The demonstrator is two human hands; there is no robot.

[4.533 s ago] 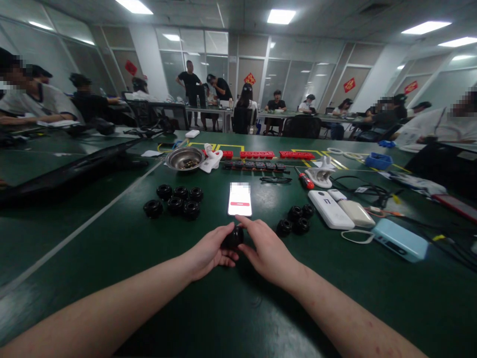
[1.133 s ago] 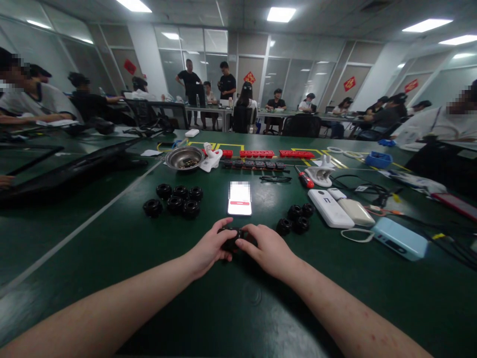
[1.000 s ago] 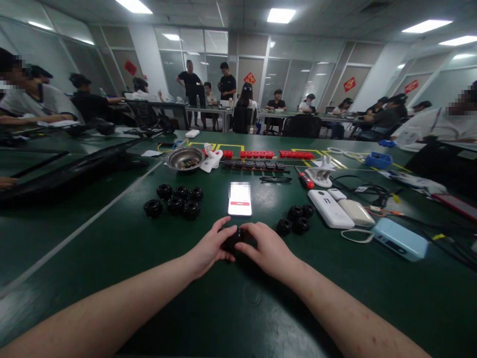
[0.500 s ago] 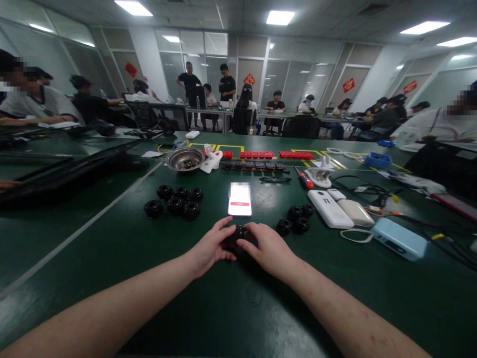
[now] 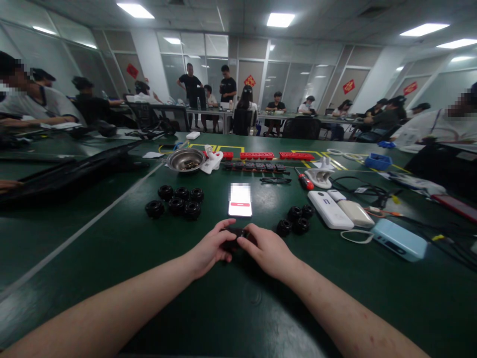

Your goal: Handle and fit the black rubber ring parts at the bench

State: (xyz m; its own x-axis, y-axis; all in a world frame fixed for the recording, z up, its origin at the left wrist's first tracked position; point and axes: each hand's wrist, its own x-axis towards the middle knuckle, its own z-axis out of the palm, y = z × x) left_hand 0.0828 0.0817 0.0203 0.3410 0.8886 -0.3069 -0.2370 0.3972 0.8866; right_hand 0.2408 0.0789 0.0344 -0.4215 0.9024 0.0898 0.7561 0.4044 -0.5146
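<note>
Just in front of the phone (image 5: 240,205), my left hand (image 5: 211,248) and my right hand (image 5: 269,249) are both closed on one small black round part (image 5: 234,238). My left fingers wrap round its left side, while the right thumb and fingers pinch its right side. Much of the part is hidden by the fingers. Similar ridged black round parts stand in two groups: a left group (image 5: 176,205) of several and a right group (image 5: 295,219) of several. The phone lies flat with a lit screen.
Behind the phone are a metal bowl (image 5: 178,161) holding small pieces, red trays (image 5: 257,155), a dark tray (image 5: 257,167) and a red-and-black screwdriver (image 5: 306,181). White power banks (image 5: 330,210), a light-blue power bank (image 5: 399,239) and cables are at the right. People sit around the room.
The black part has turned a little between my hands and now shows a flatter outline. My left index finger has come down slightly. Both hands keep their hold.
</note>
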